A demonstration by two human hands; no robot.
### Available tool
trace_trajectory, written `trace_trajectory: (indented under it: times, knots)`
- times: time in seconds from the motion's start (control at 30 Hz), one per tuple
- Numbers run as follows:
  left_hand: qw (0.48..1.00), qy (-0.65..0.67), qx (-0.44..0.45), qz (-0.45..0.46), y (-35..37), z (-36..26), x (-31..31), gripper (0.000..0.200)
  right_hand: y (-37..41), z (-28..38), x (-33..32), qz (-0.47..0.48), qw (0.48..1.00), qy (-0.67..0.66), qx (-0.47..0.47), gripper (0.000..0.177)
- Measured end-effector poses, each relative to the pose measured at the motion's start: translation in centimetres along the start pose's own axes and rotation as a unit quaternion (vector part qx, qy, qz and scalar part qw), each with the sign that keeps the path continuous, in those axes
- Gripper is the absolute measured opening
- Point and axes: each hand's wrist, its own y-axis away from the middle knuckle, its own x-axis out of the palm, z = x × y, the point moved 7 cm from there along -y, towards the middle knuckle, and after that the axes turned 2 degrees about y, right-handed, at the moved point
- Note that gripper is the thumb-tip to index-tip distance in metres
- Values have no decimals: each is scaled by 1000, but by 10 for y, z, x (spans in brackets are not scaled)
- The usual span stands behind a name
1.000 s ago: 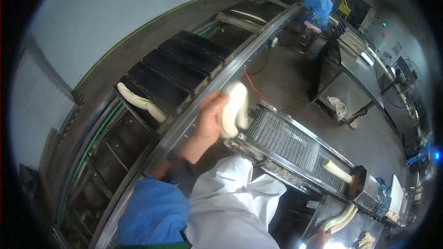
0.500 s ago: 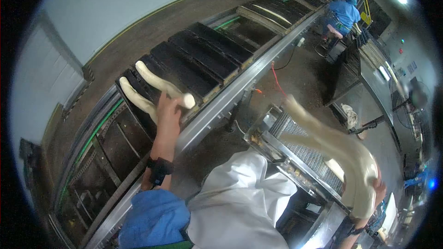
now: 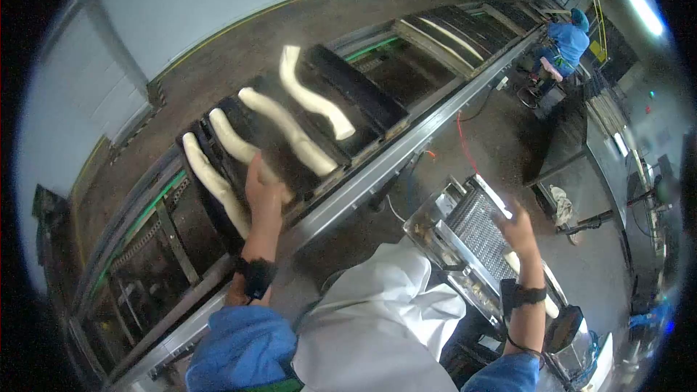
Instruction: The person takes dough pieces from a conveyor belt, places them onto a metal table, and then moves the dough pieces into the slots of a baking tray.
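Four pale, wavy dough strips (image 3: 288,128) lie across dark trays (image 3: 356,93).

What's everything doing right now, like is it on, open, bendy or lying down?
Leftmost dough strip: lying in dark tray
Second dough strip: lying down, left hand at its near end
Third dough strip: lying, gently curved
Fourth dough strip: lying, bendy
Left hand: touching dough
Right hand: open, blurry
Mesh belt: can't tell if it's running
Ceiling light: on
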Motion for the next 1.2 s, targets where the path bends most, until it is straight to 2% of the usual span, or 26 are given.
trace_trajectory:
  times: [0.03,0.07,0.1,0.13,0.17,0.23,0.27,0.3,0.33,0.37,0.4,0.47,0.53,0.57,0.6,0.63,0.67,0.7,0.73,0.77,0.83,0.97,1.03,1.07,1.17,1.2]
  knots:
    - [993,-100,57,-15,1,-3,-3,77,3,-39,-6,-21,976,218,14,60]
    - [973,-198,114,-29,5,-6,-3,74,8,-99,-5,-3,943,312,115,66]
    - [940,-291,172,-42,9,-10,0,72,20,-143,-4,10,926,327,186,69]
    - [920,-332,204,-43,15,-12,5,71,37,-197,0,-8,936,285,205,67]
    - [899,-377,216,-51,32,-35,21,72,56,-213,5,-60,888,373,263,58]
    - [917,-291,273,21,28,-32,30,70,73,-185,10,-69,878,441,172,55]
    - [953,-174,239,62,23,-21,35,67,78,-184,10,-76,875,443,182,55]
    - [953,-169,239,72,25,-23,43,67,77,-181,16,-71,863,474,157,53]
    - [983,-62,152,88,23,-18,48,66,76,-177,23,-65,851,505,132,50]
    - [992,44,62,99,22,-12,54,65,77,-142,23,-38,853,496,160,47]
    - [991,-24,104,83,24,-21,57,64,79,-124,25,-28,851,501,155,45]
    - [991,-11,96,89,25,-24,61,65,79,-106,29,-18,849,506,150,45]
    - [993,3,85,83,26,-21,59,65,77,-102,26,-24,900,389,197,47]
    - [993,3,82,83,26,-20,58,65,72,-91,17,-22,900,391,193,47]
    - [994,3,79,81,25,-19,57,64,66,-74,5,-28,930,314,189,46]
    - [994,1,76,76,24,-17,52,64,62,-56,-5,-30,954,235,183,44]
    - [995,-3,74,64,22,-13,47,64,60,-30,-24,-98,983,105,113,37]
    - [995,20,70,67,19,-5,46,63,62,-1,-45,-159,986,-31,42,29]
    - [994,43,67,69,17,-3,44,62,66,34,-63,-160,982,-94,36,34]
    - [996,-15,67,59,21,-11,46,63,73,66,-79,-159,974,-157,33,40]
    - [999,4,43,28,17,1,40,70,81,102,-98,-235,920,-308,-55,51]
    - [993,16,117,-6,-5,24,7,69,76,228,-68,-13,845,-477,-240,87]
    - [973,-193,90,-88,-11,22,-10,71,73,241,-40,61,815,-531,-226,107]
    - [972,-194,89,-94,-13,18,-17,71,72,255,-33,106,832,-500,-214,118]
    - [972,-189,36,-132,-19,5,-31,76,70,260,-21,104,804,-547,-206,117]
    - [978,-163,-13,-131,-17,-2,-32,74,68,254,-18,108,803,-549,-204,117]
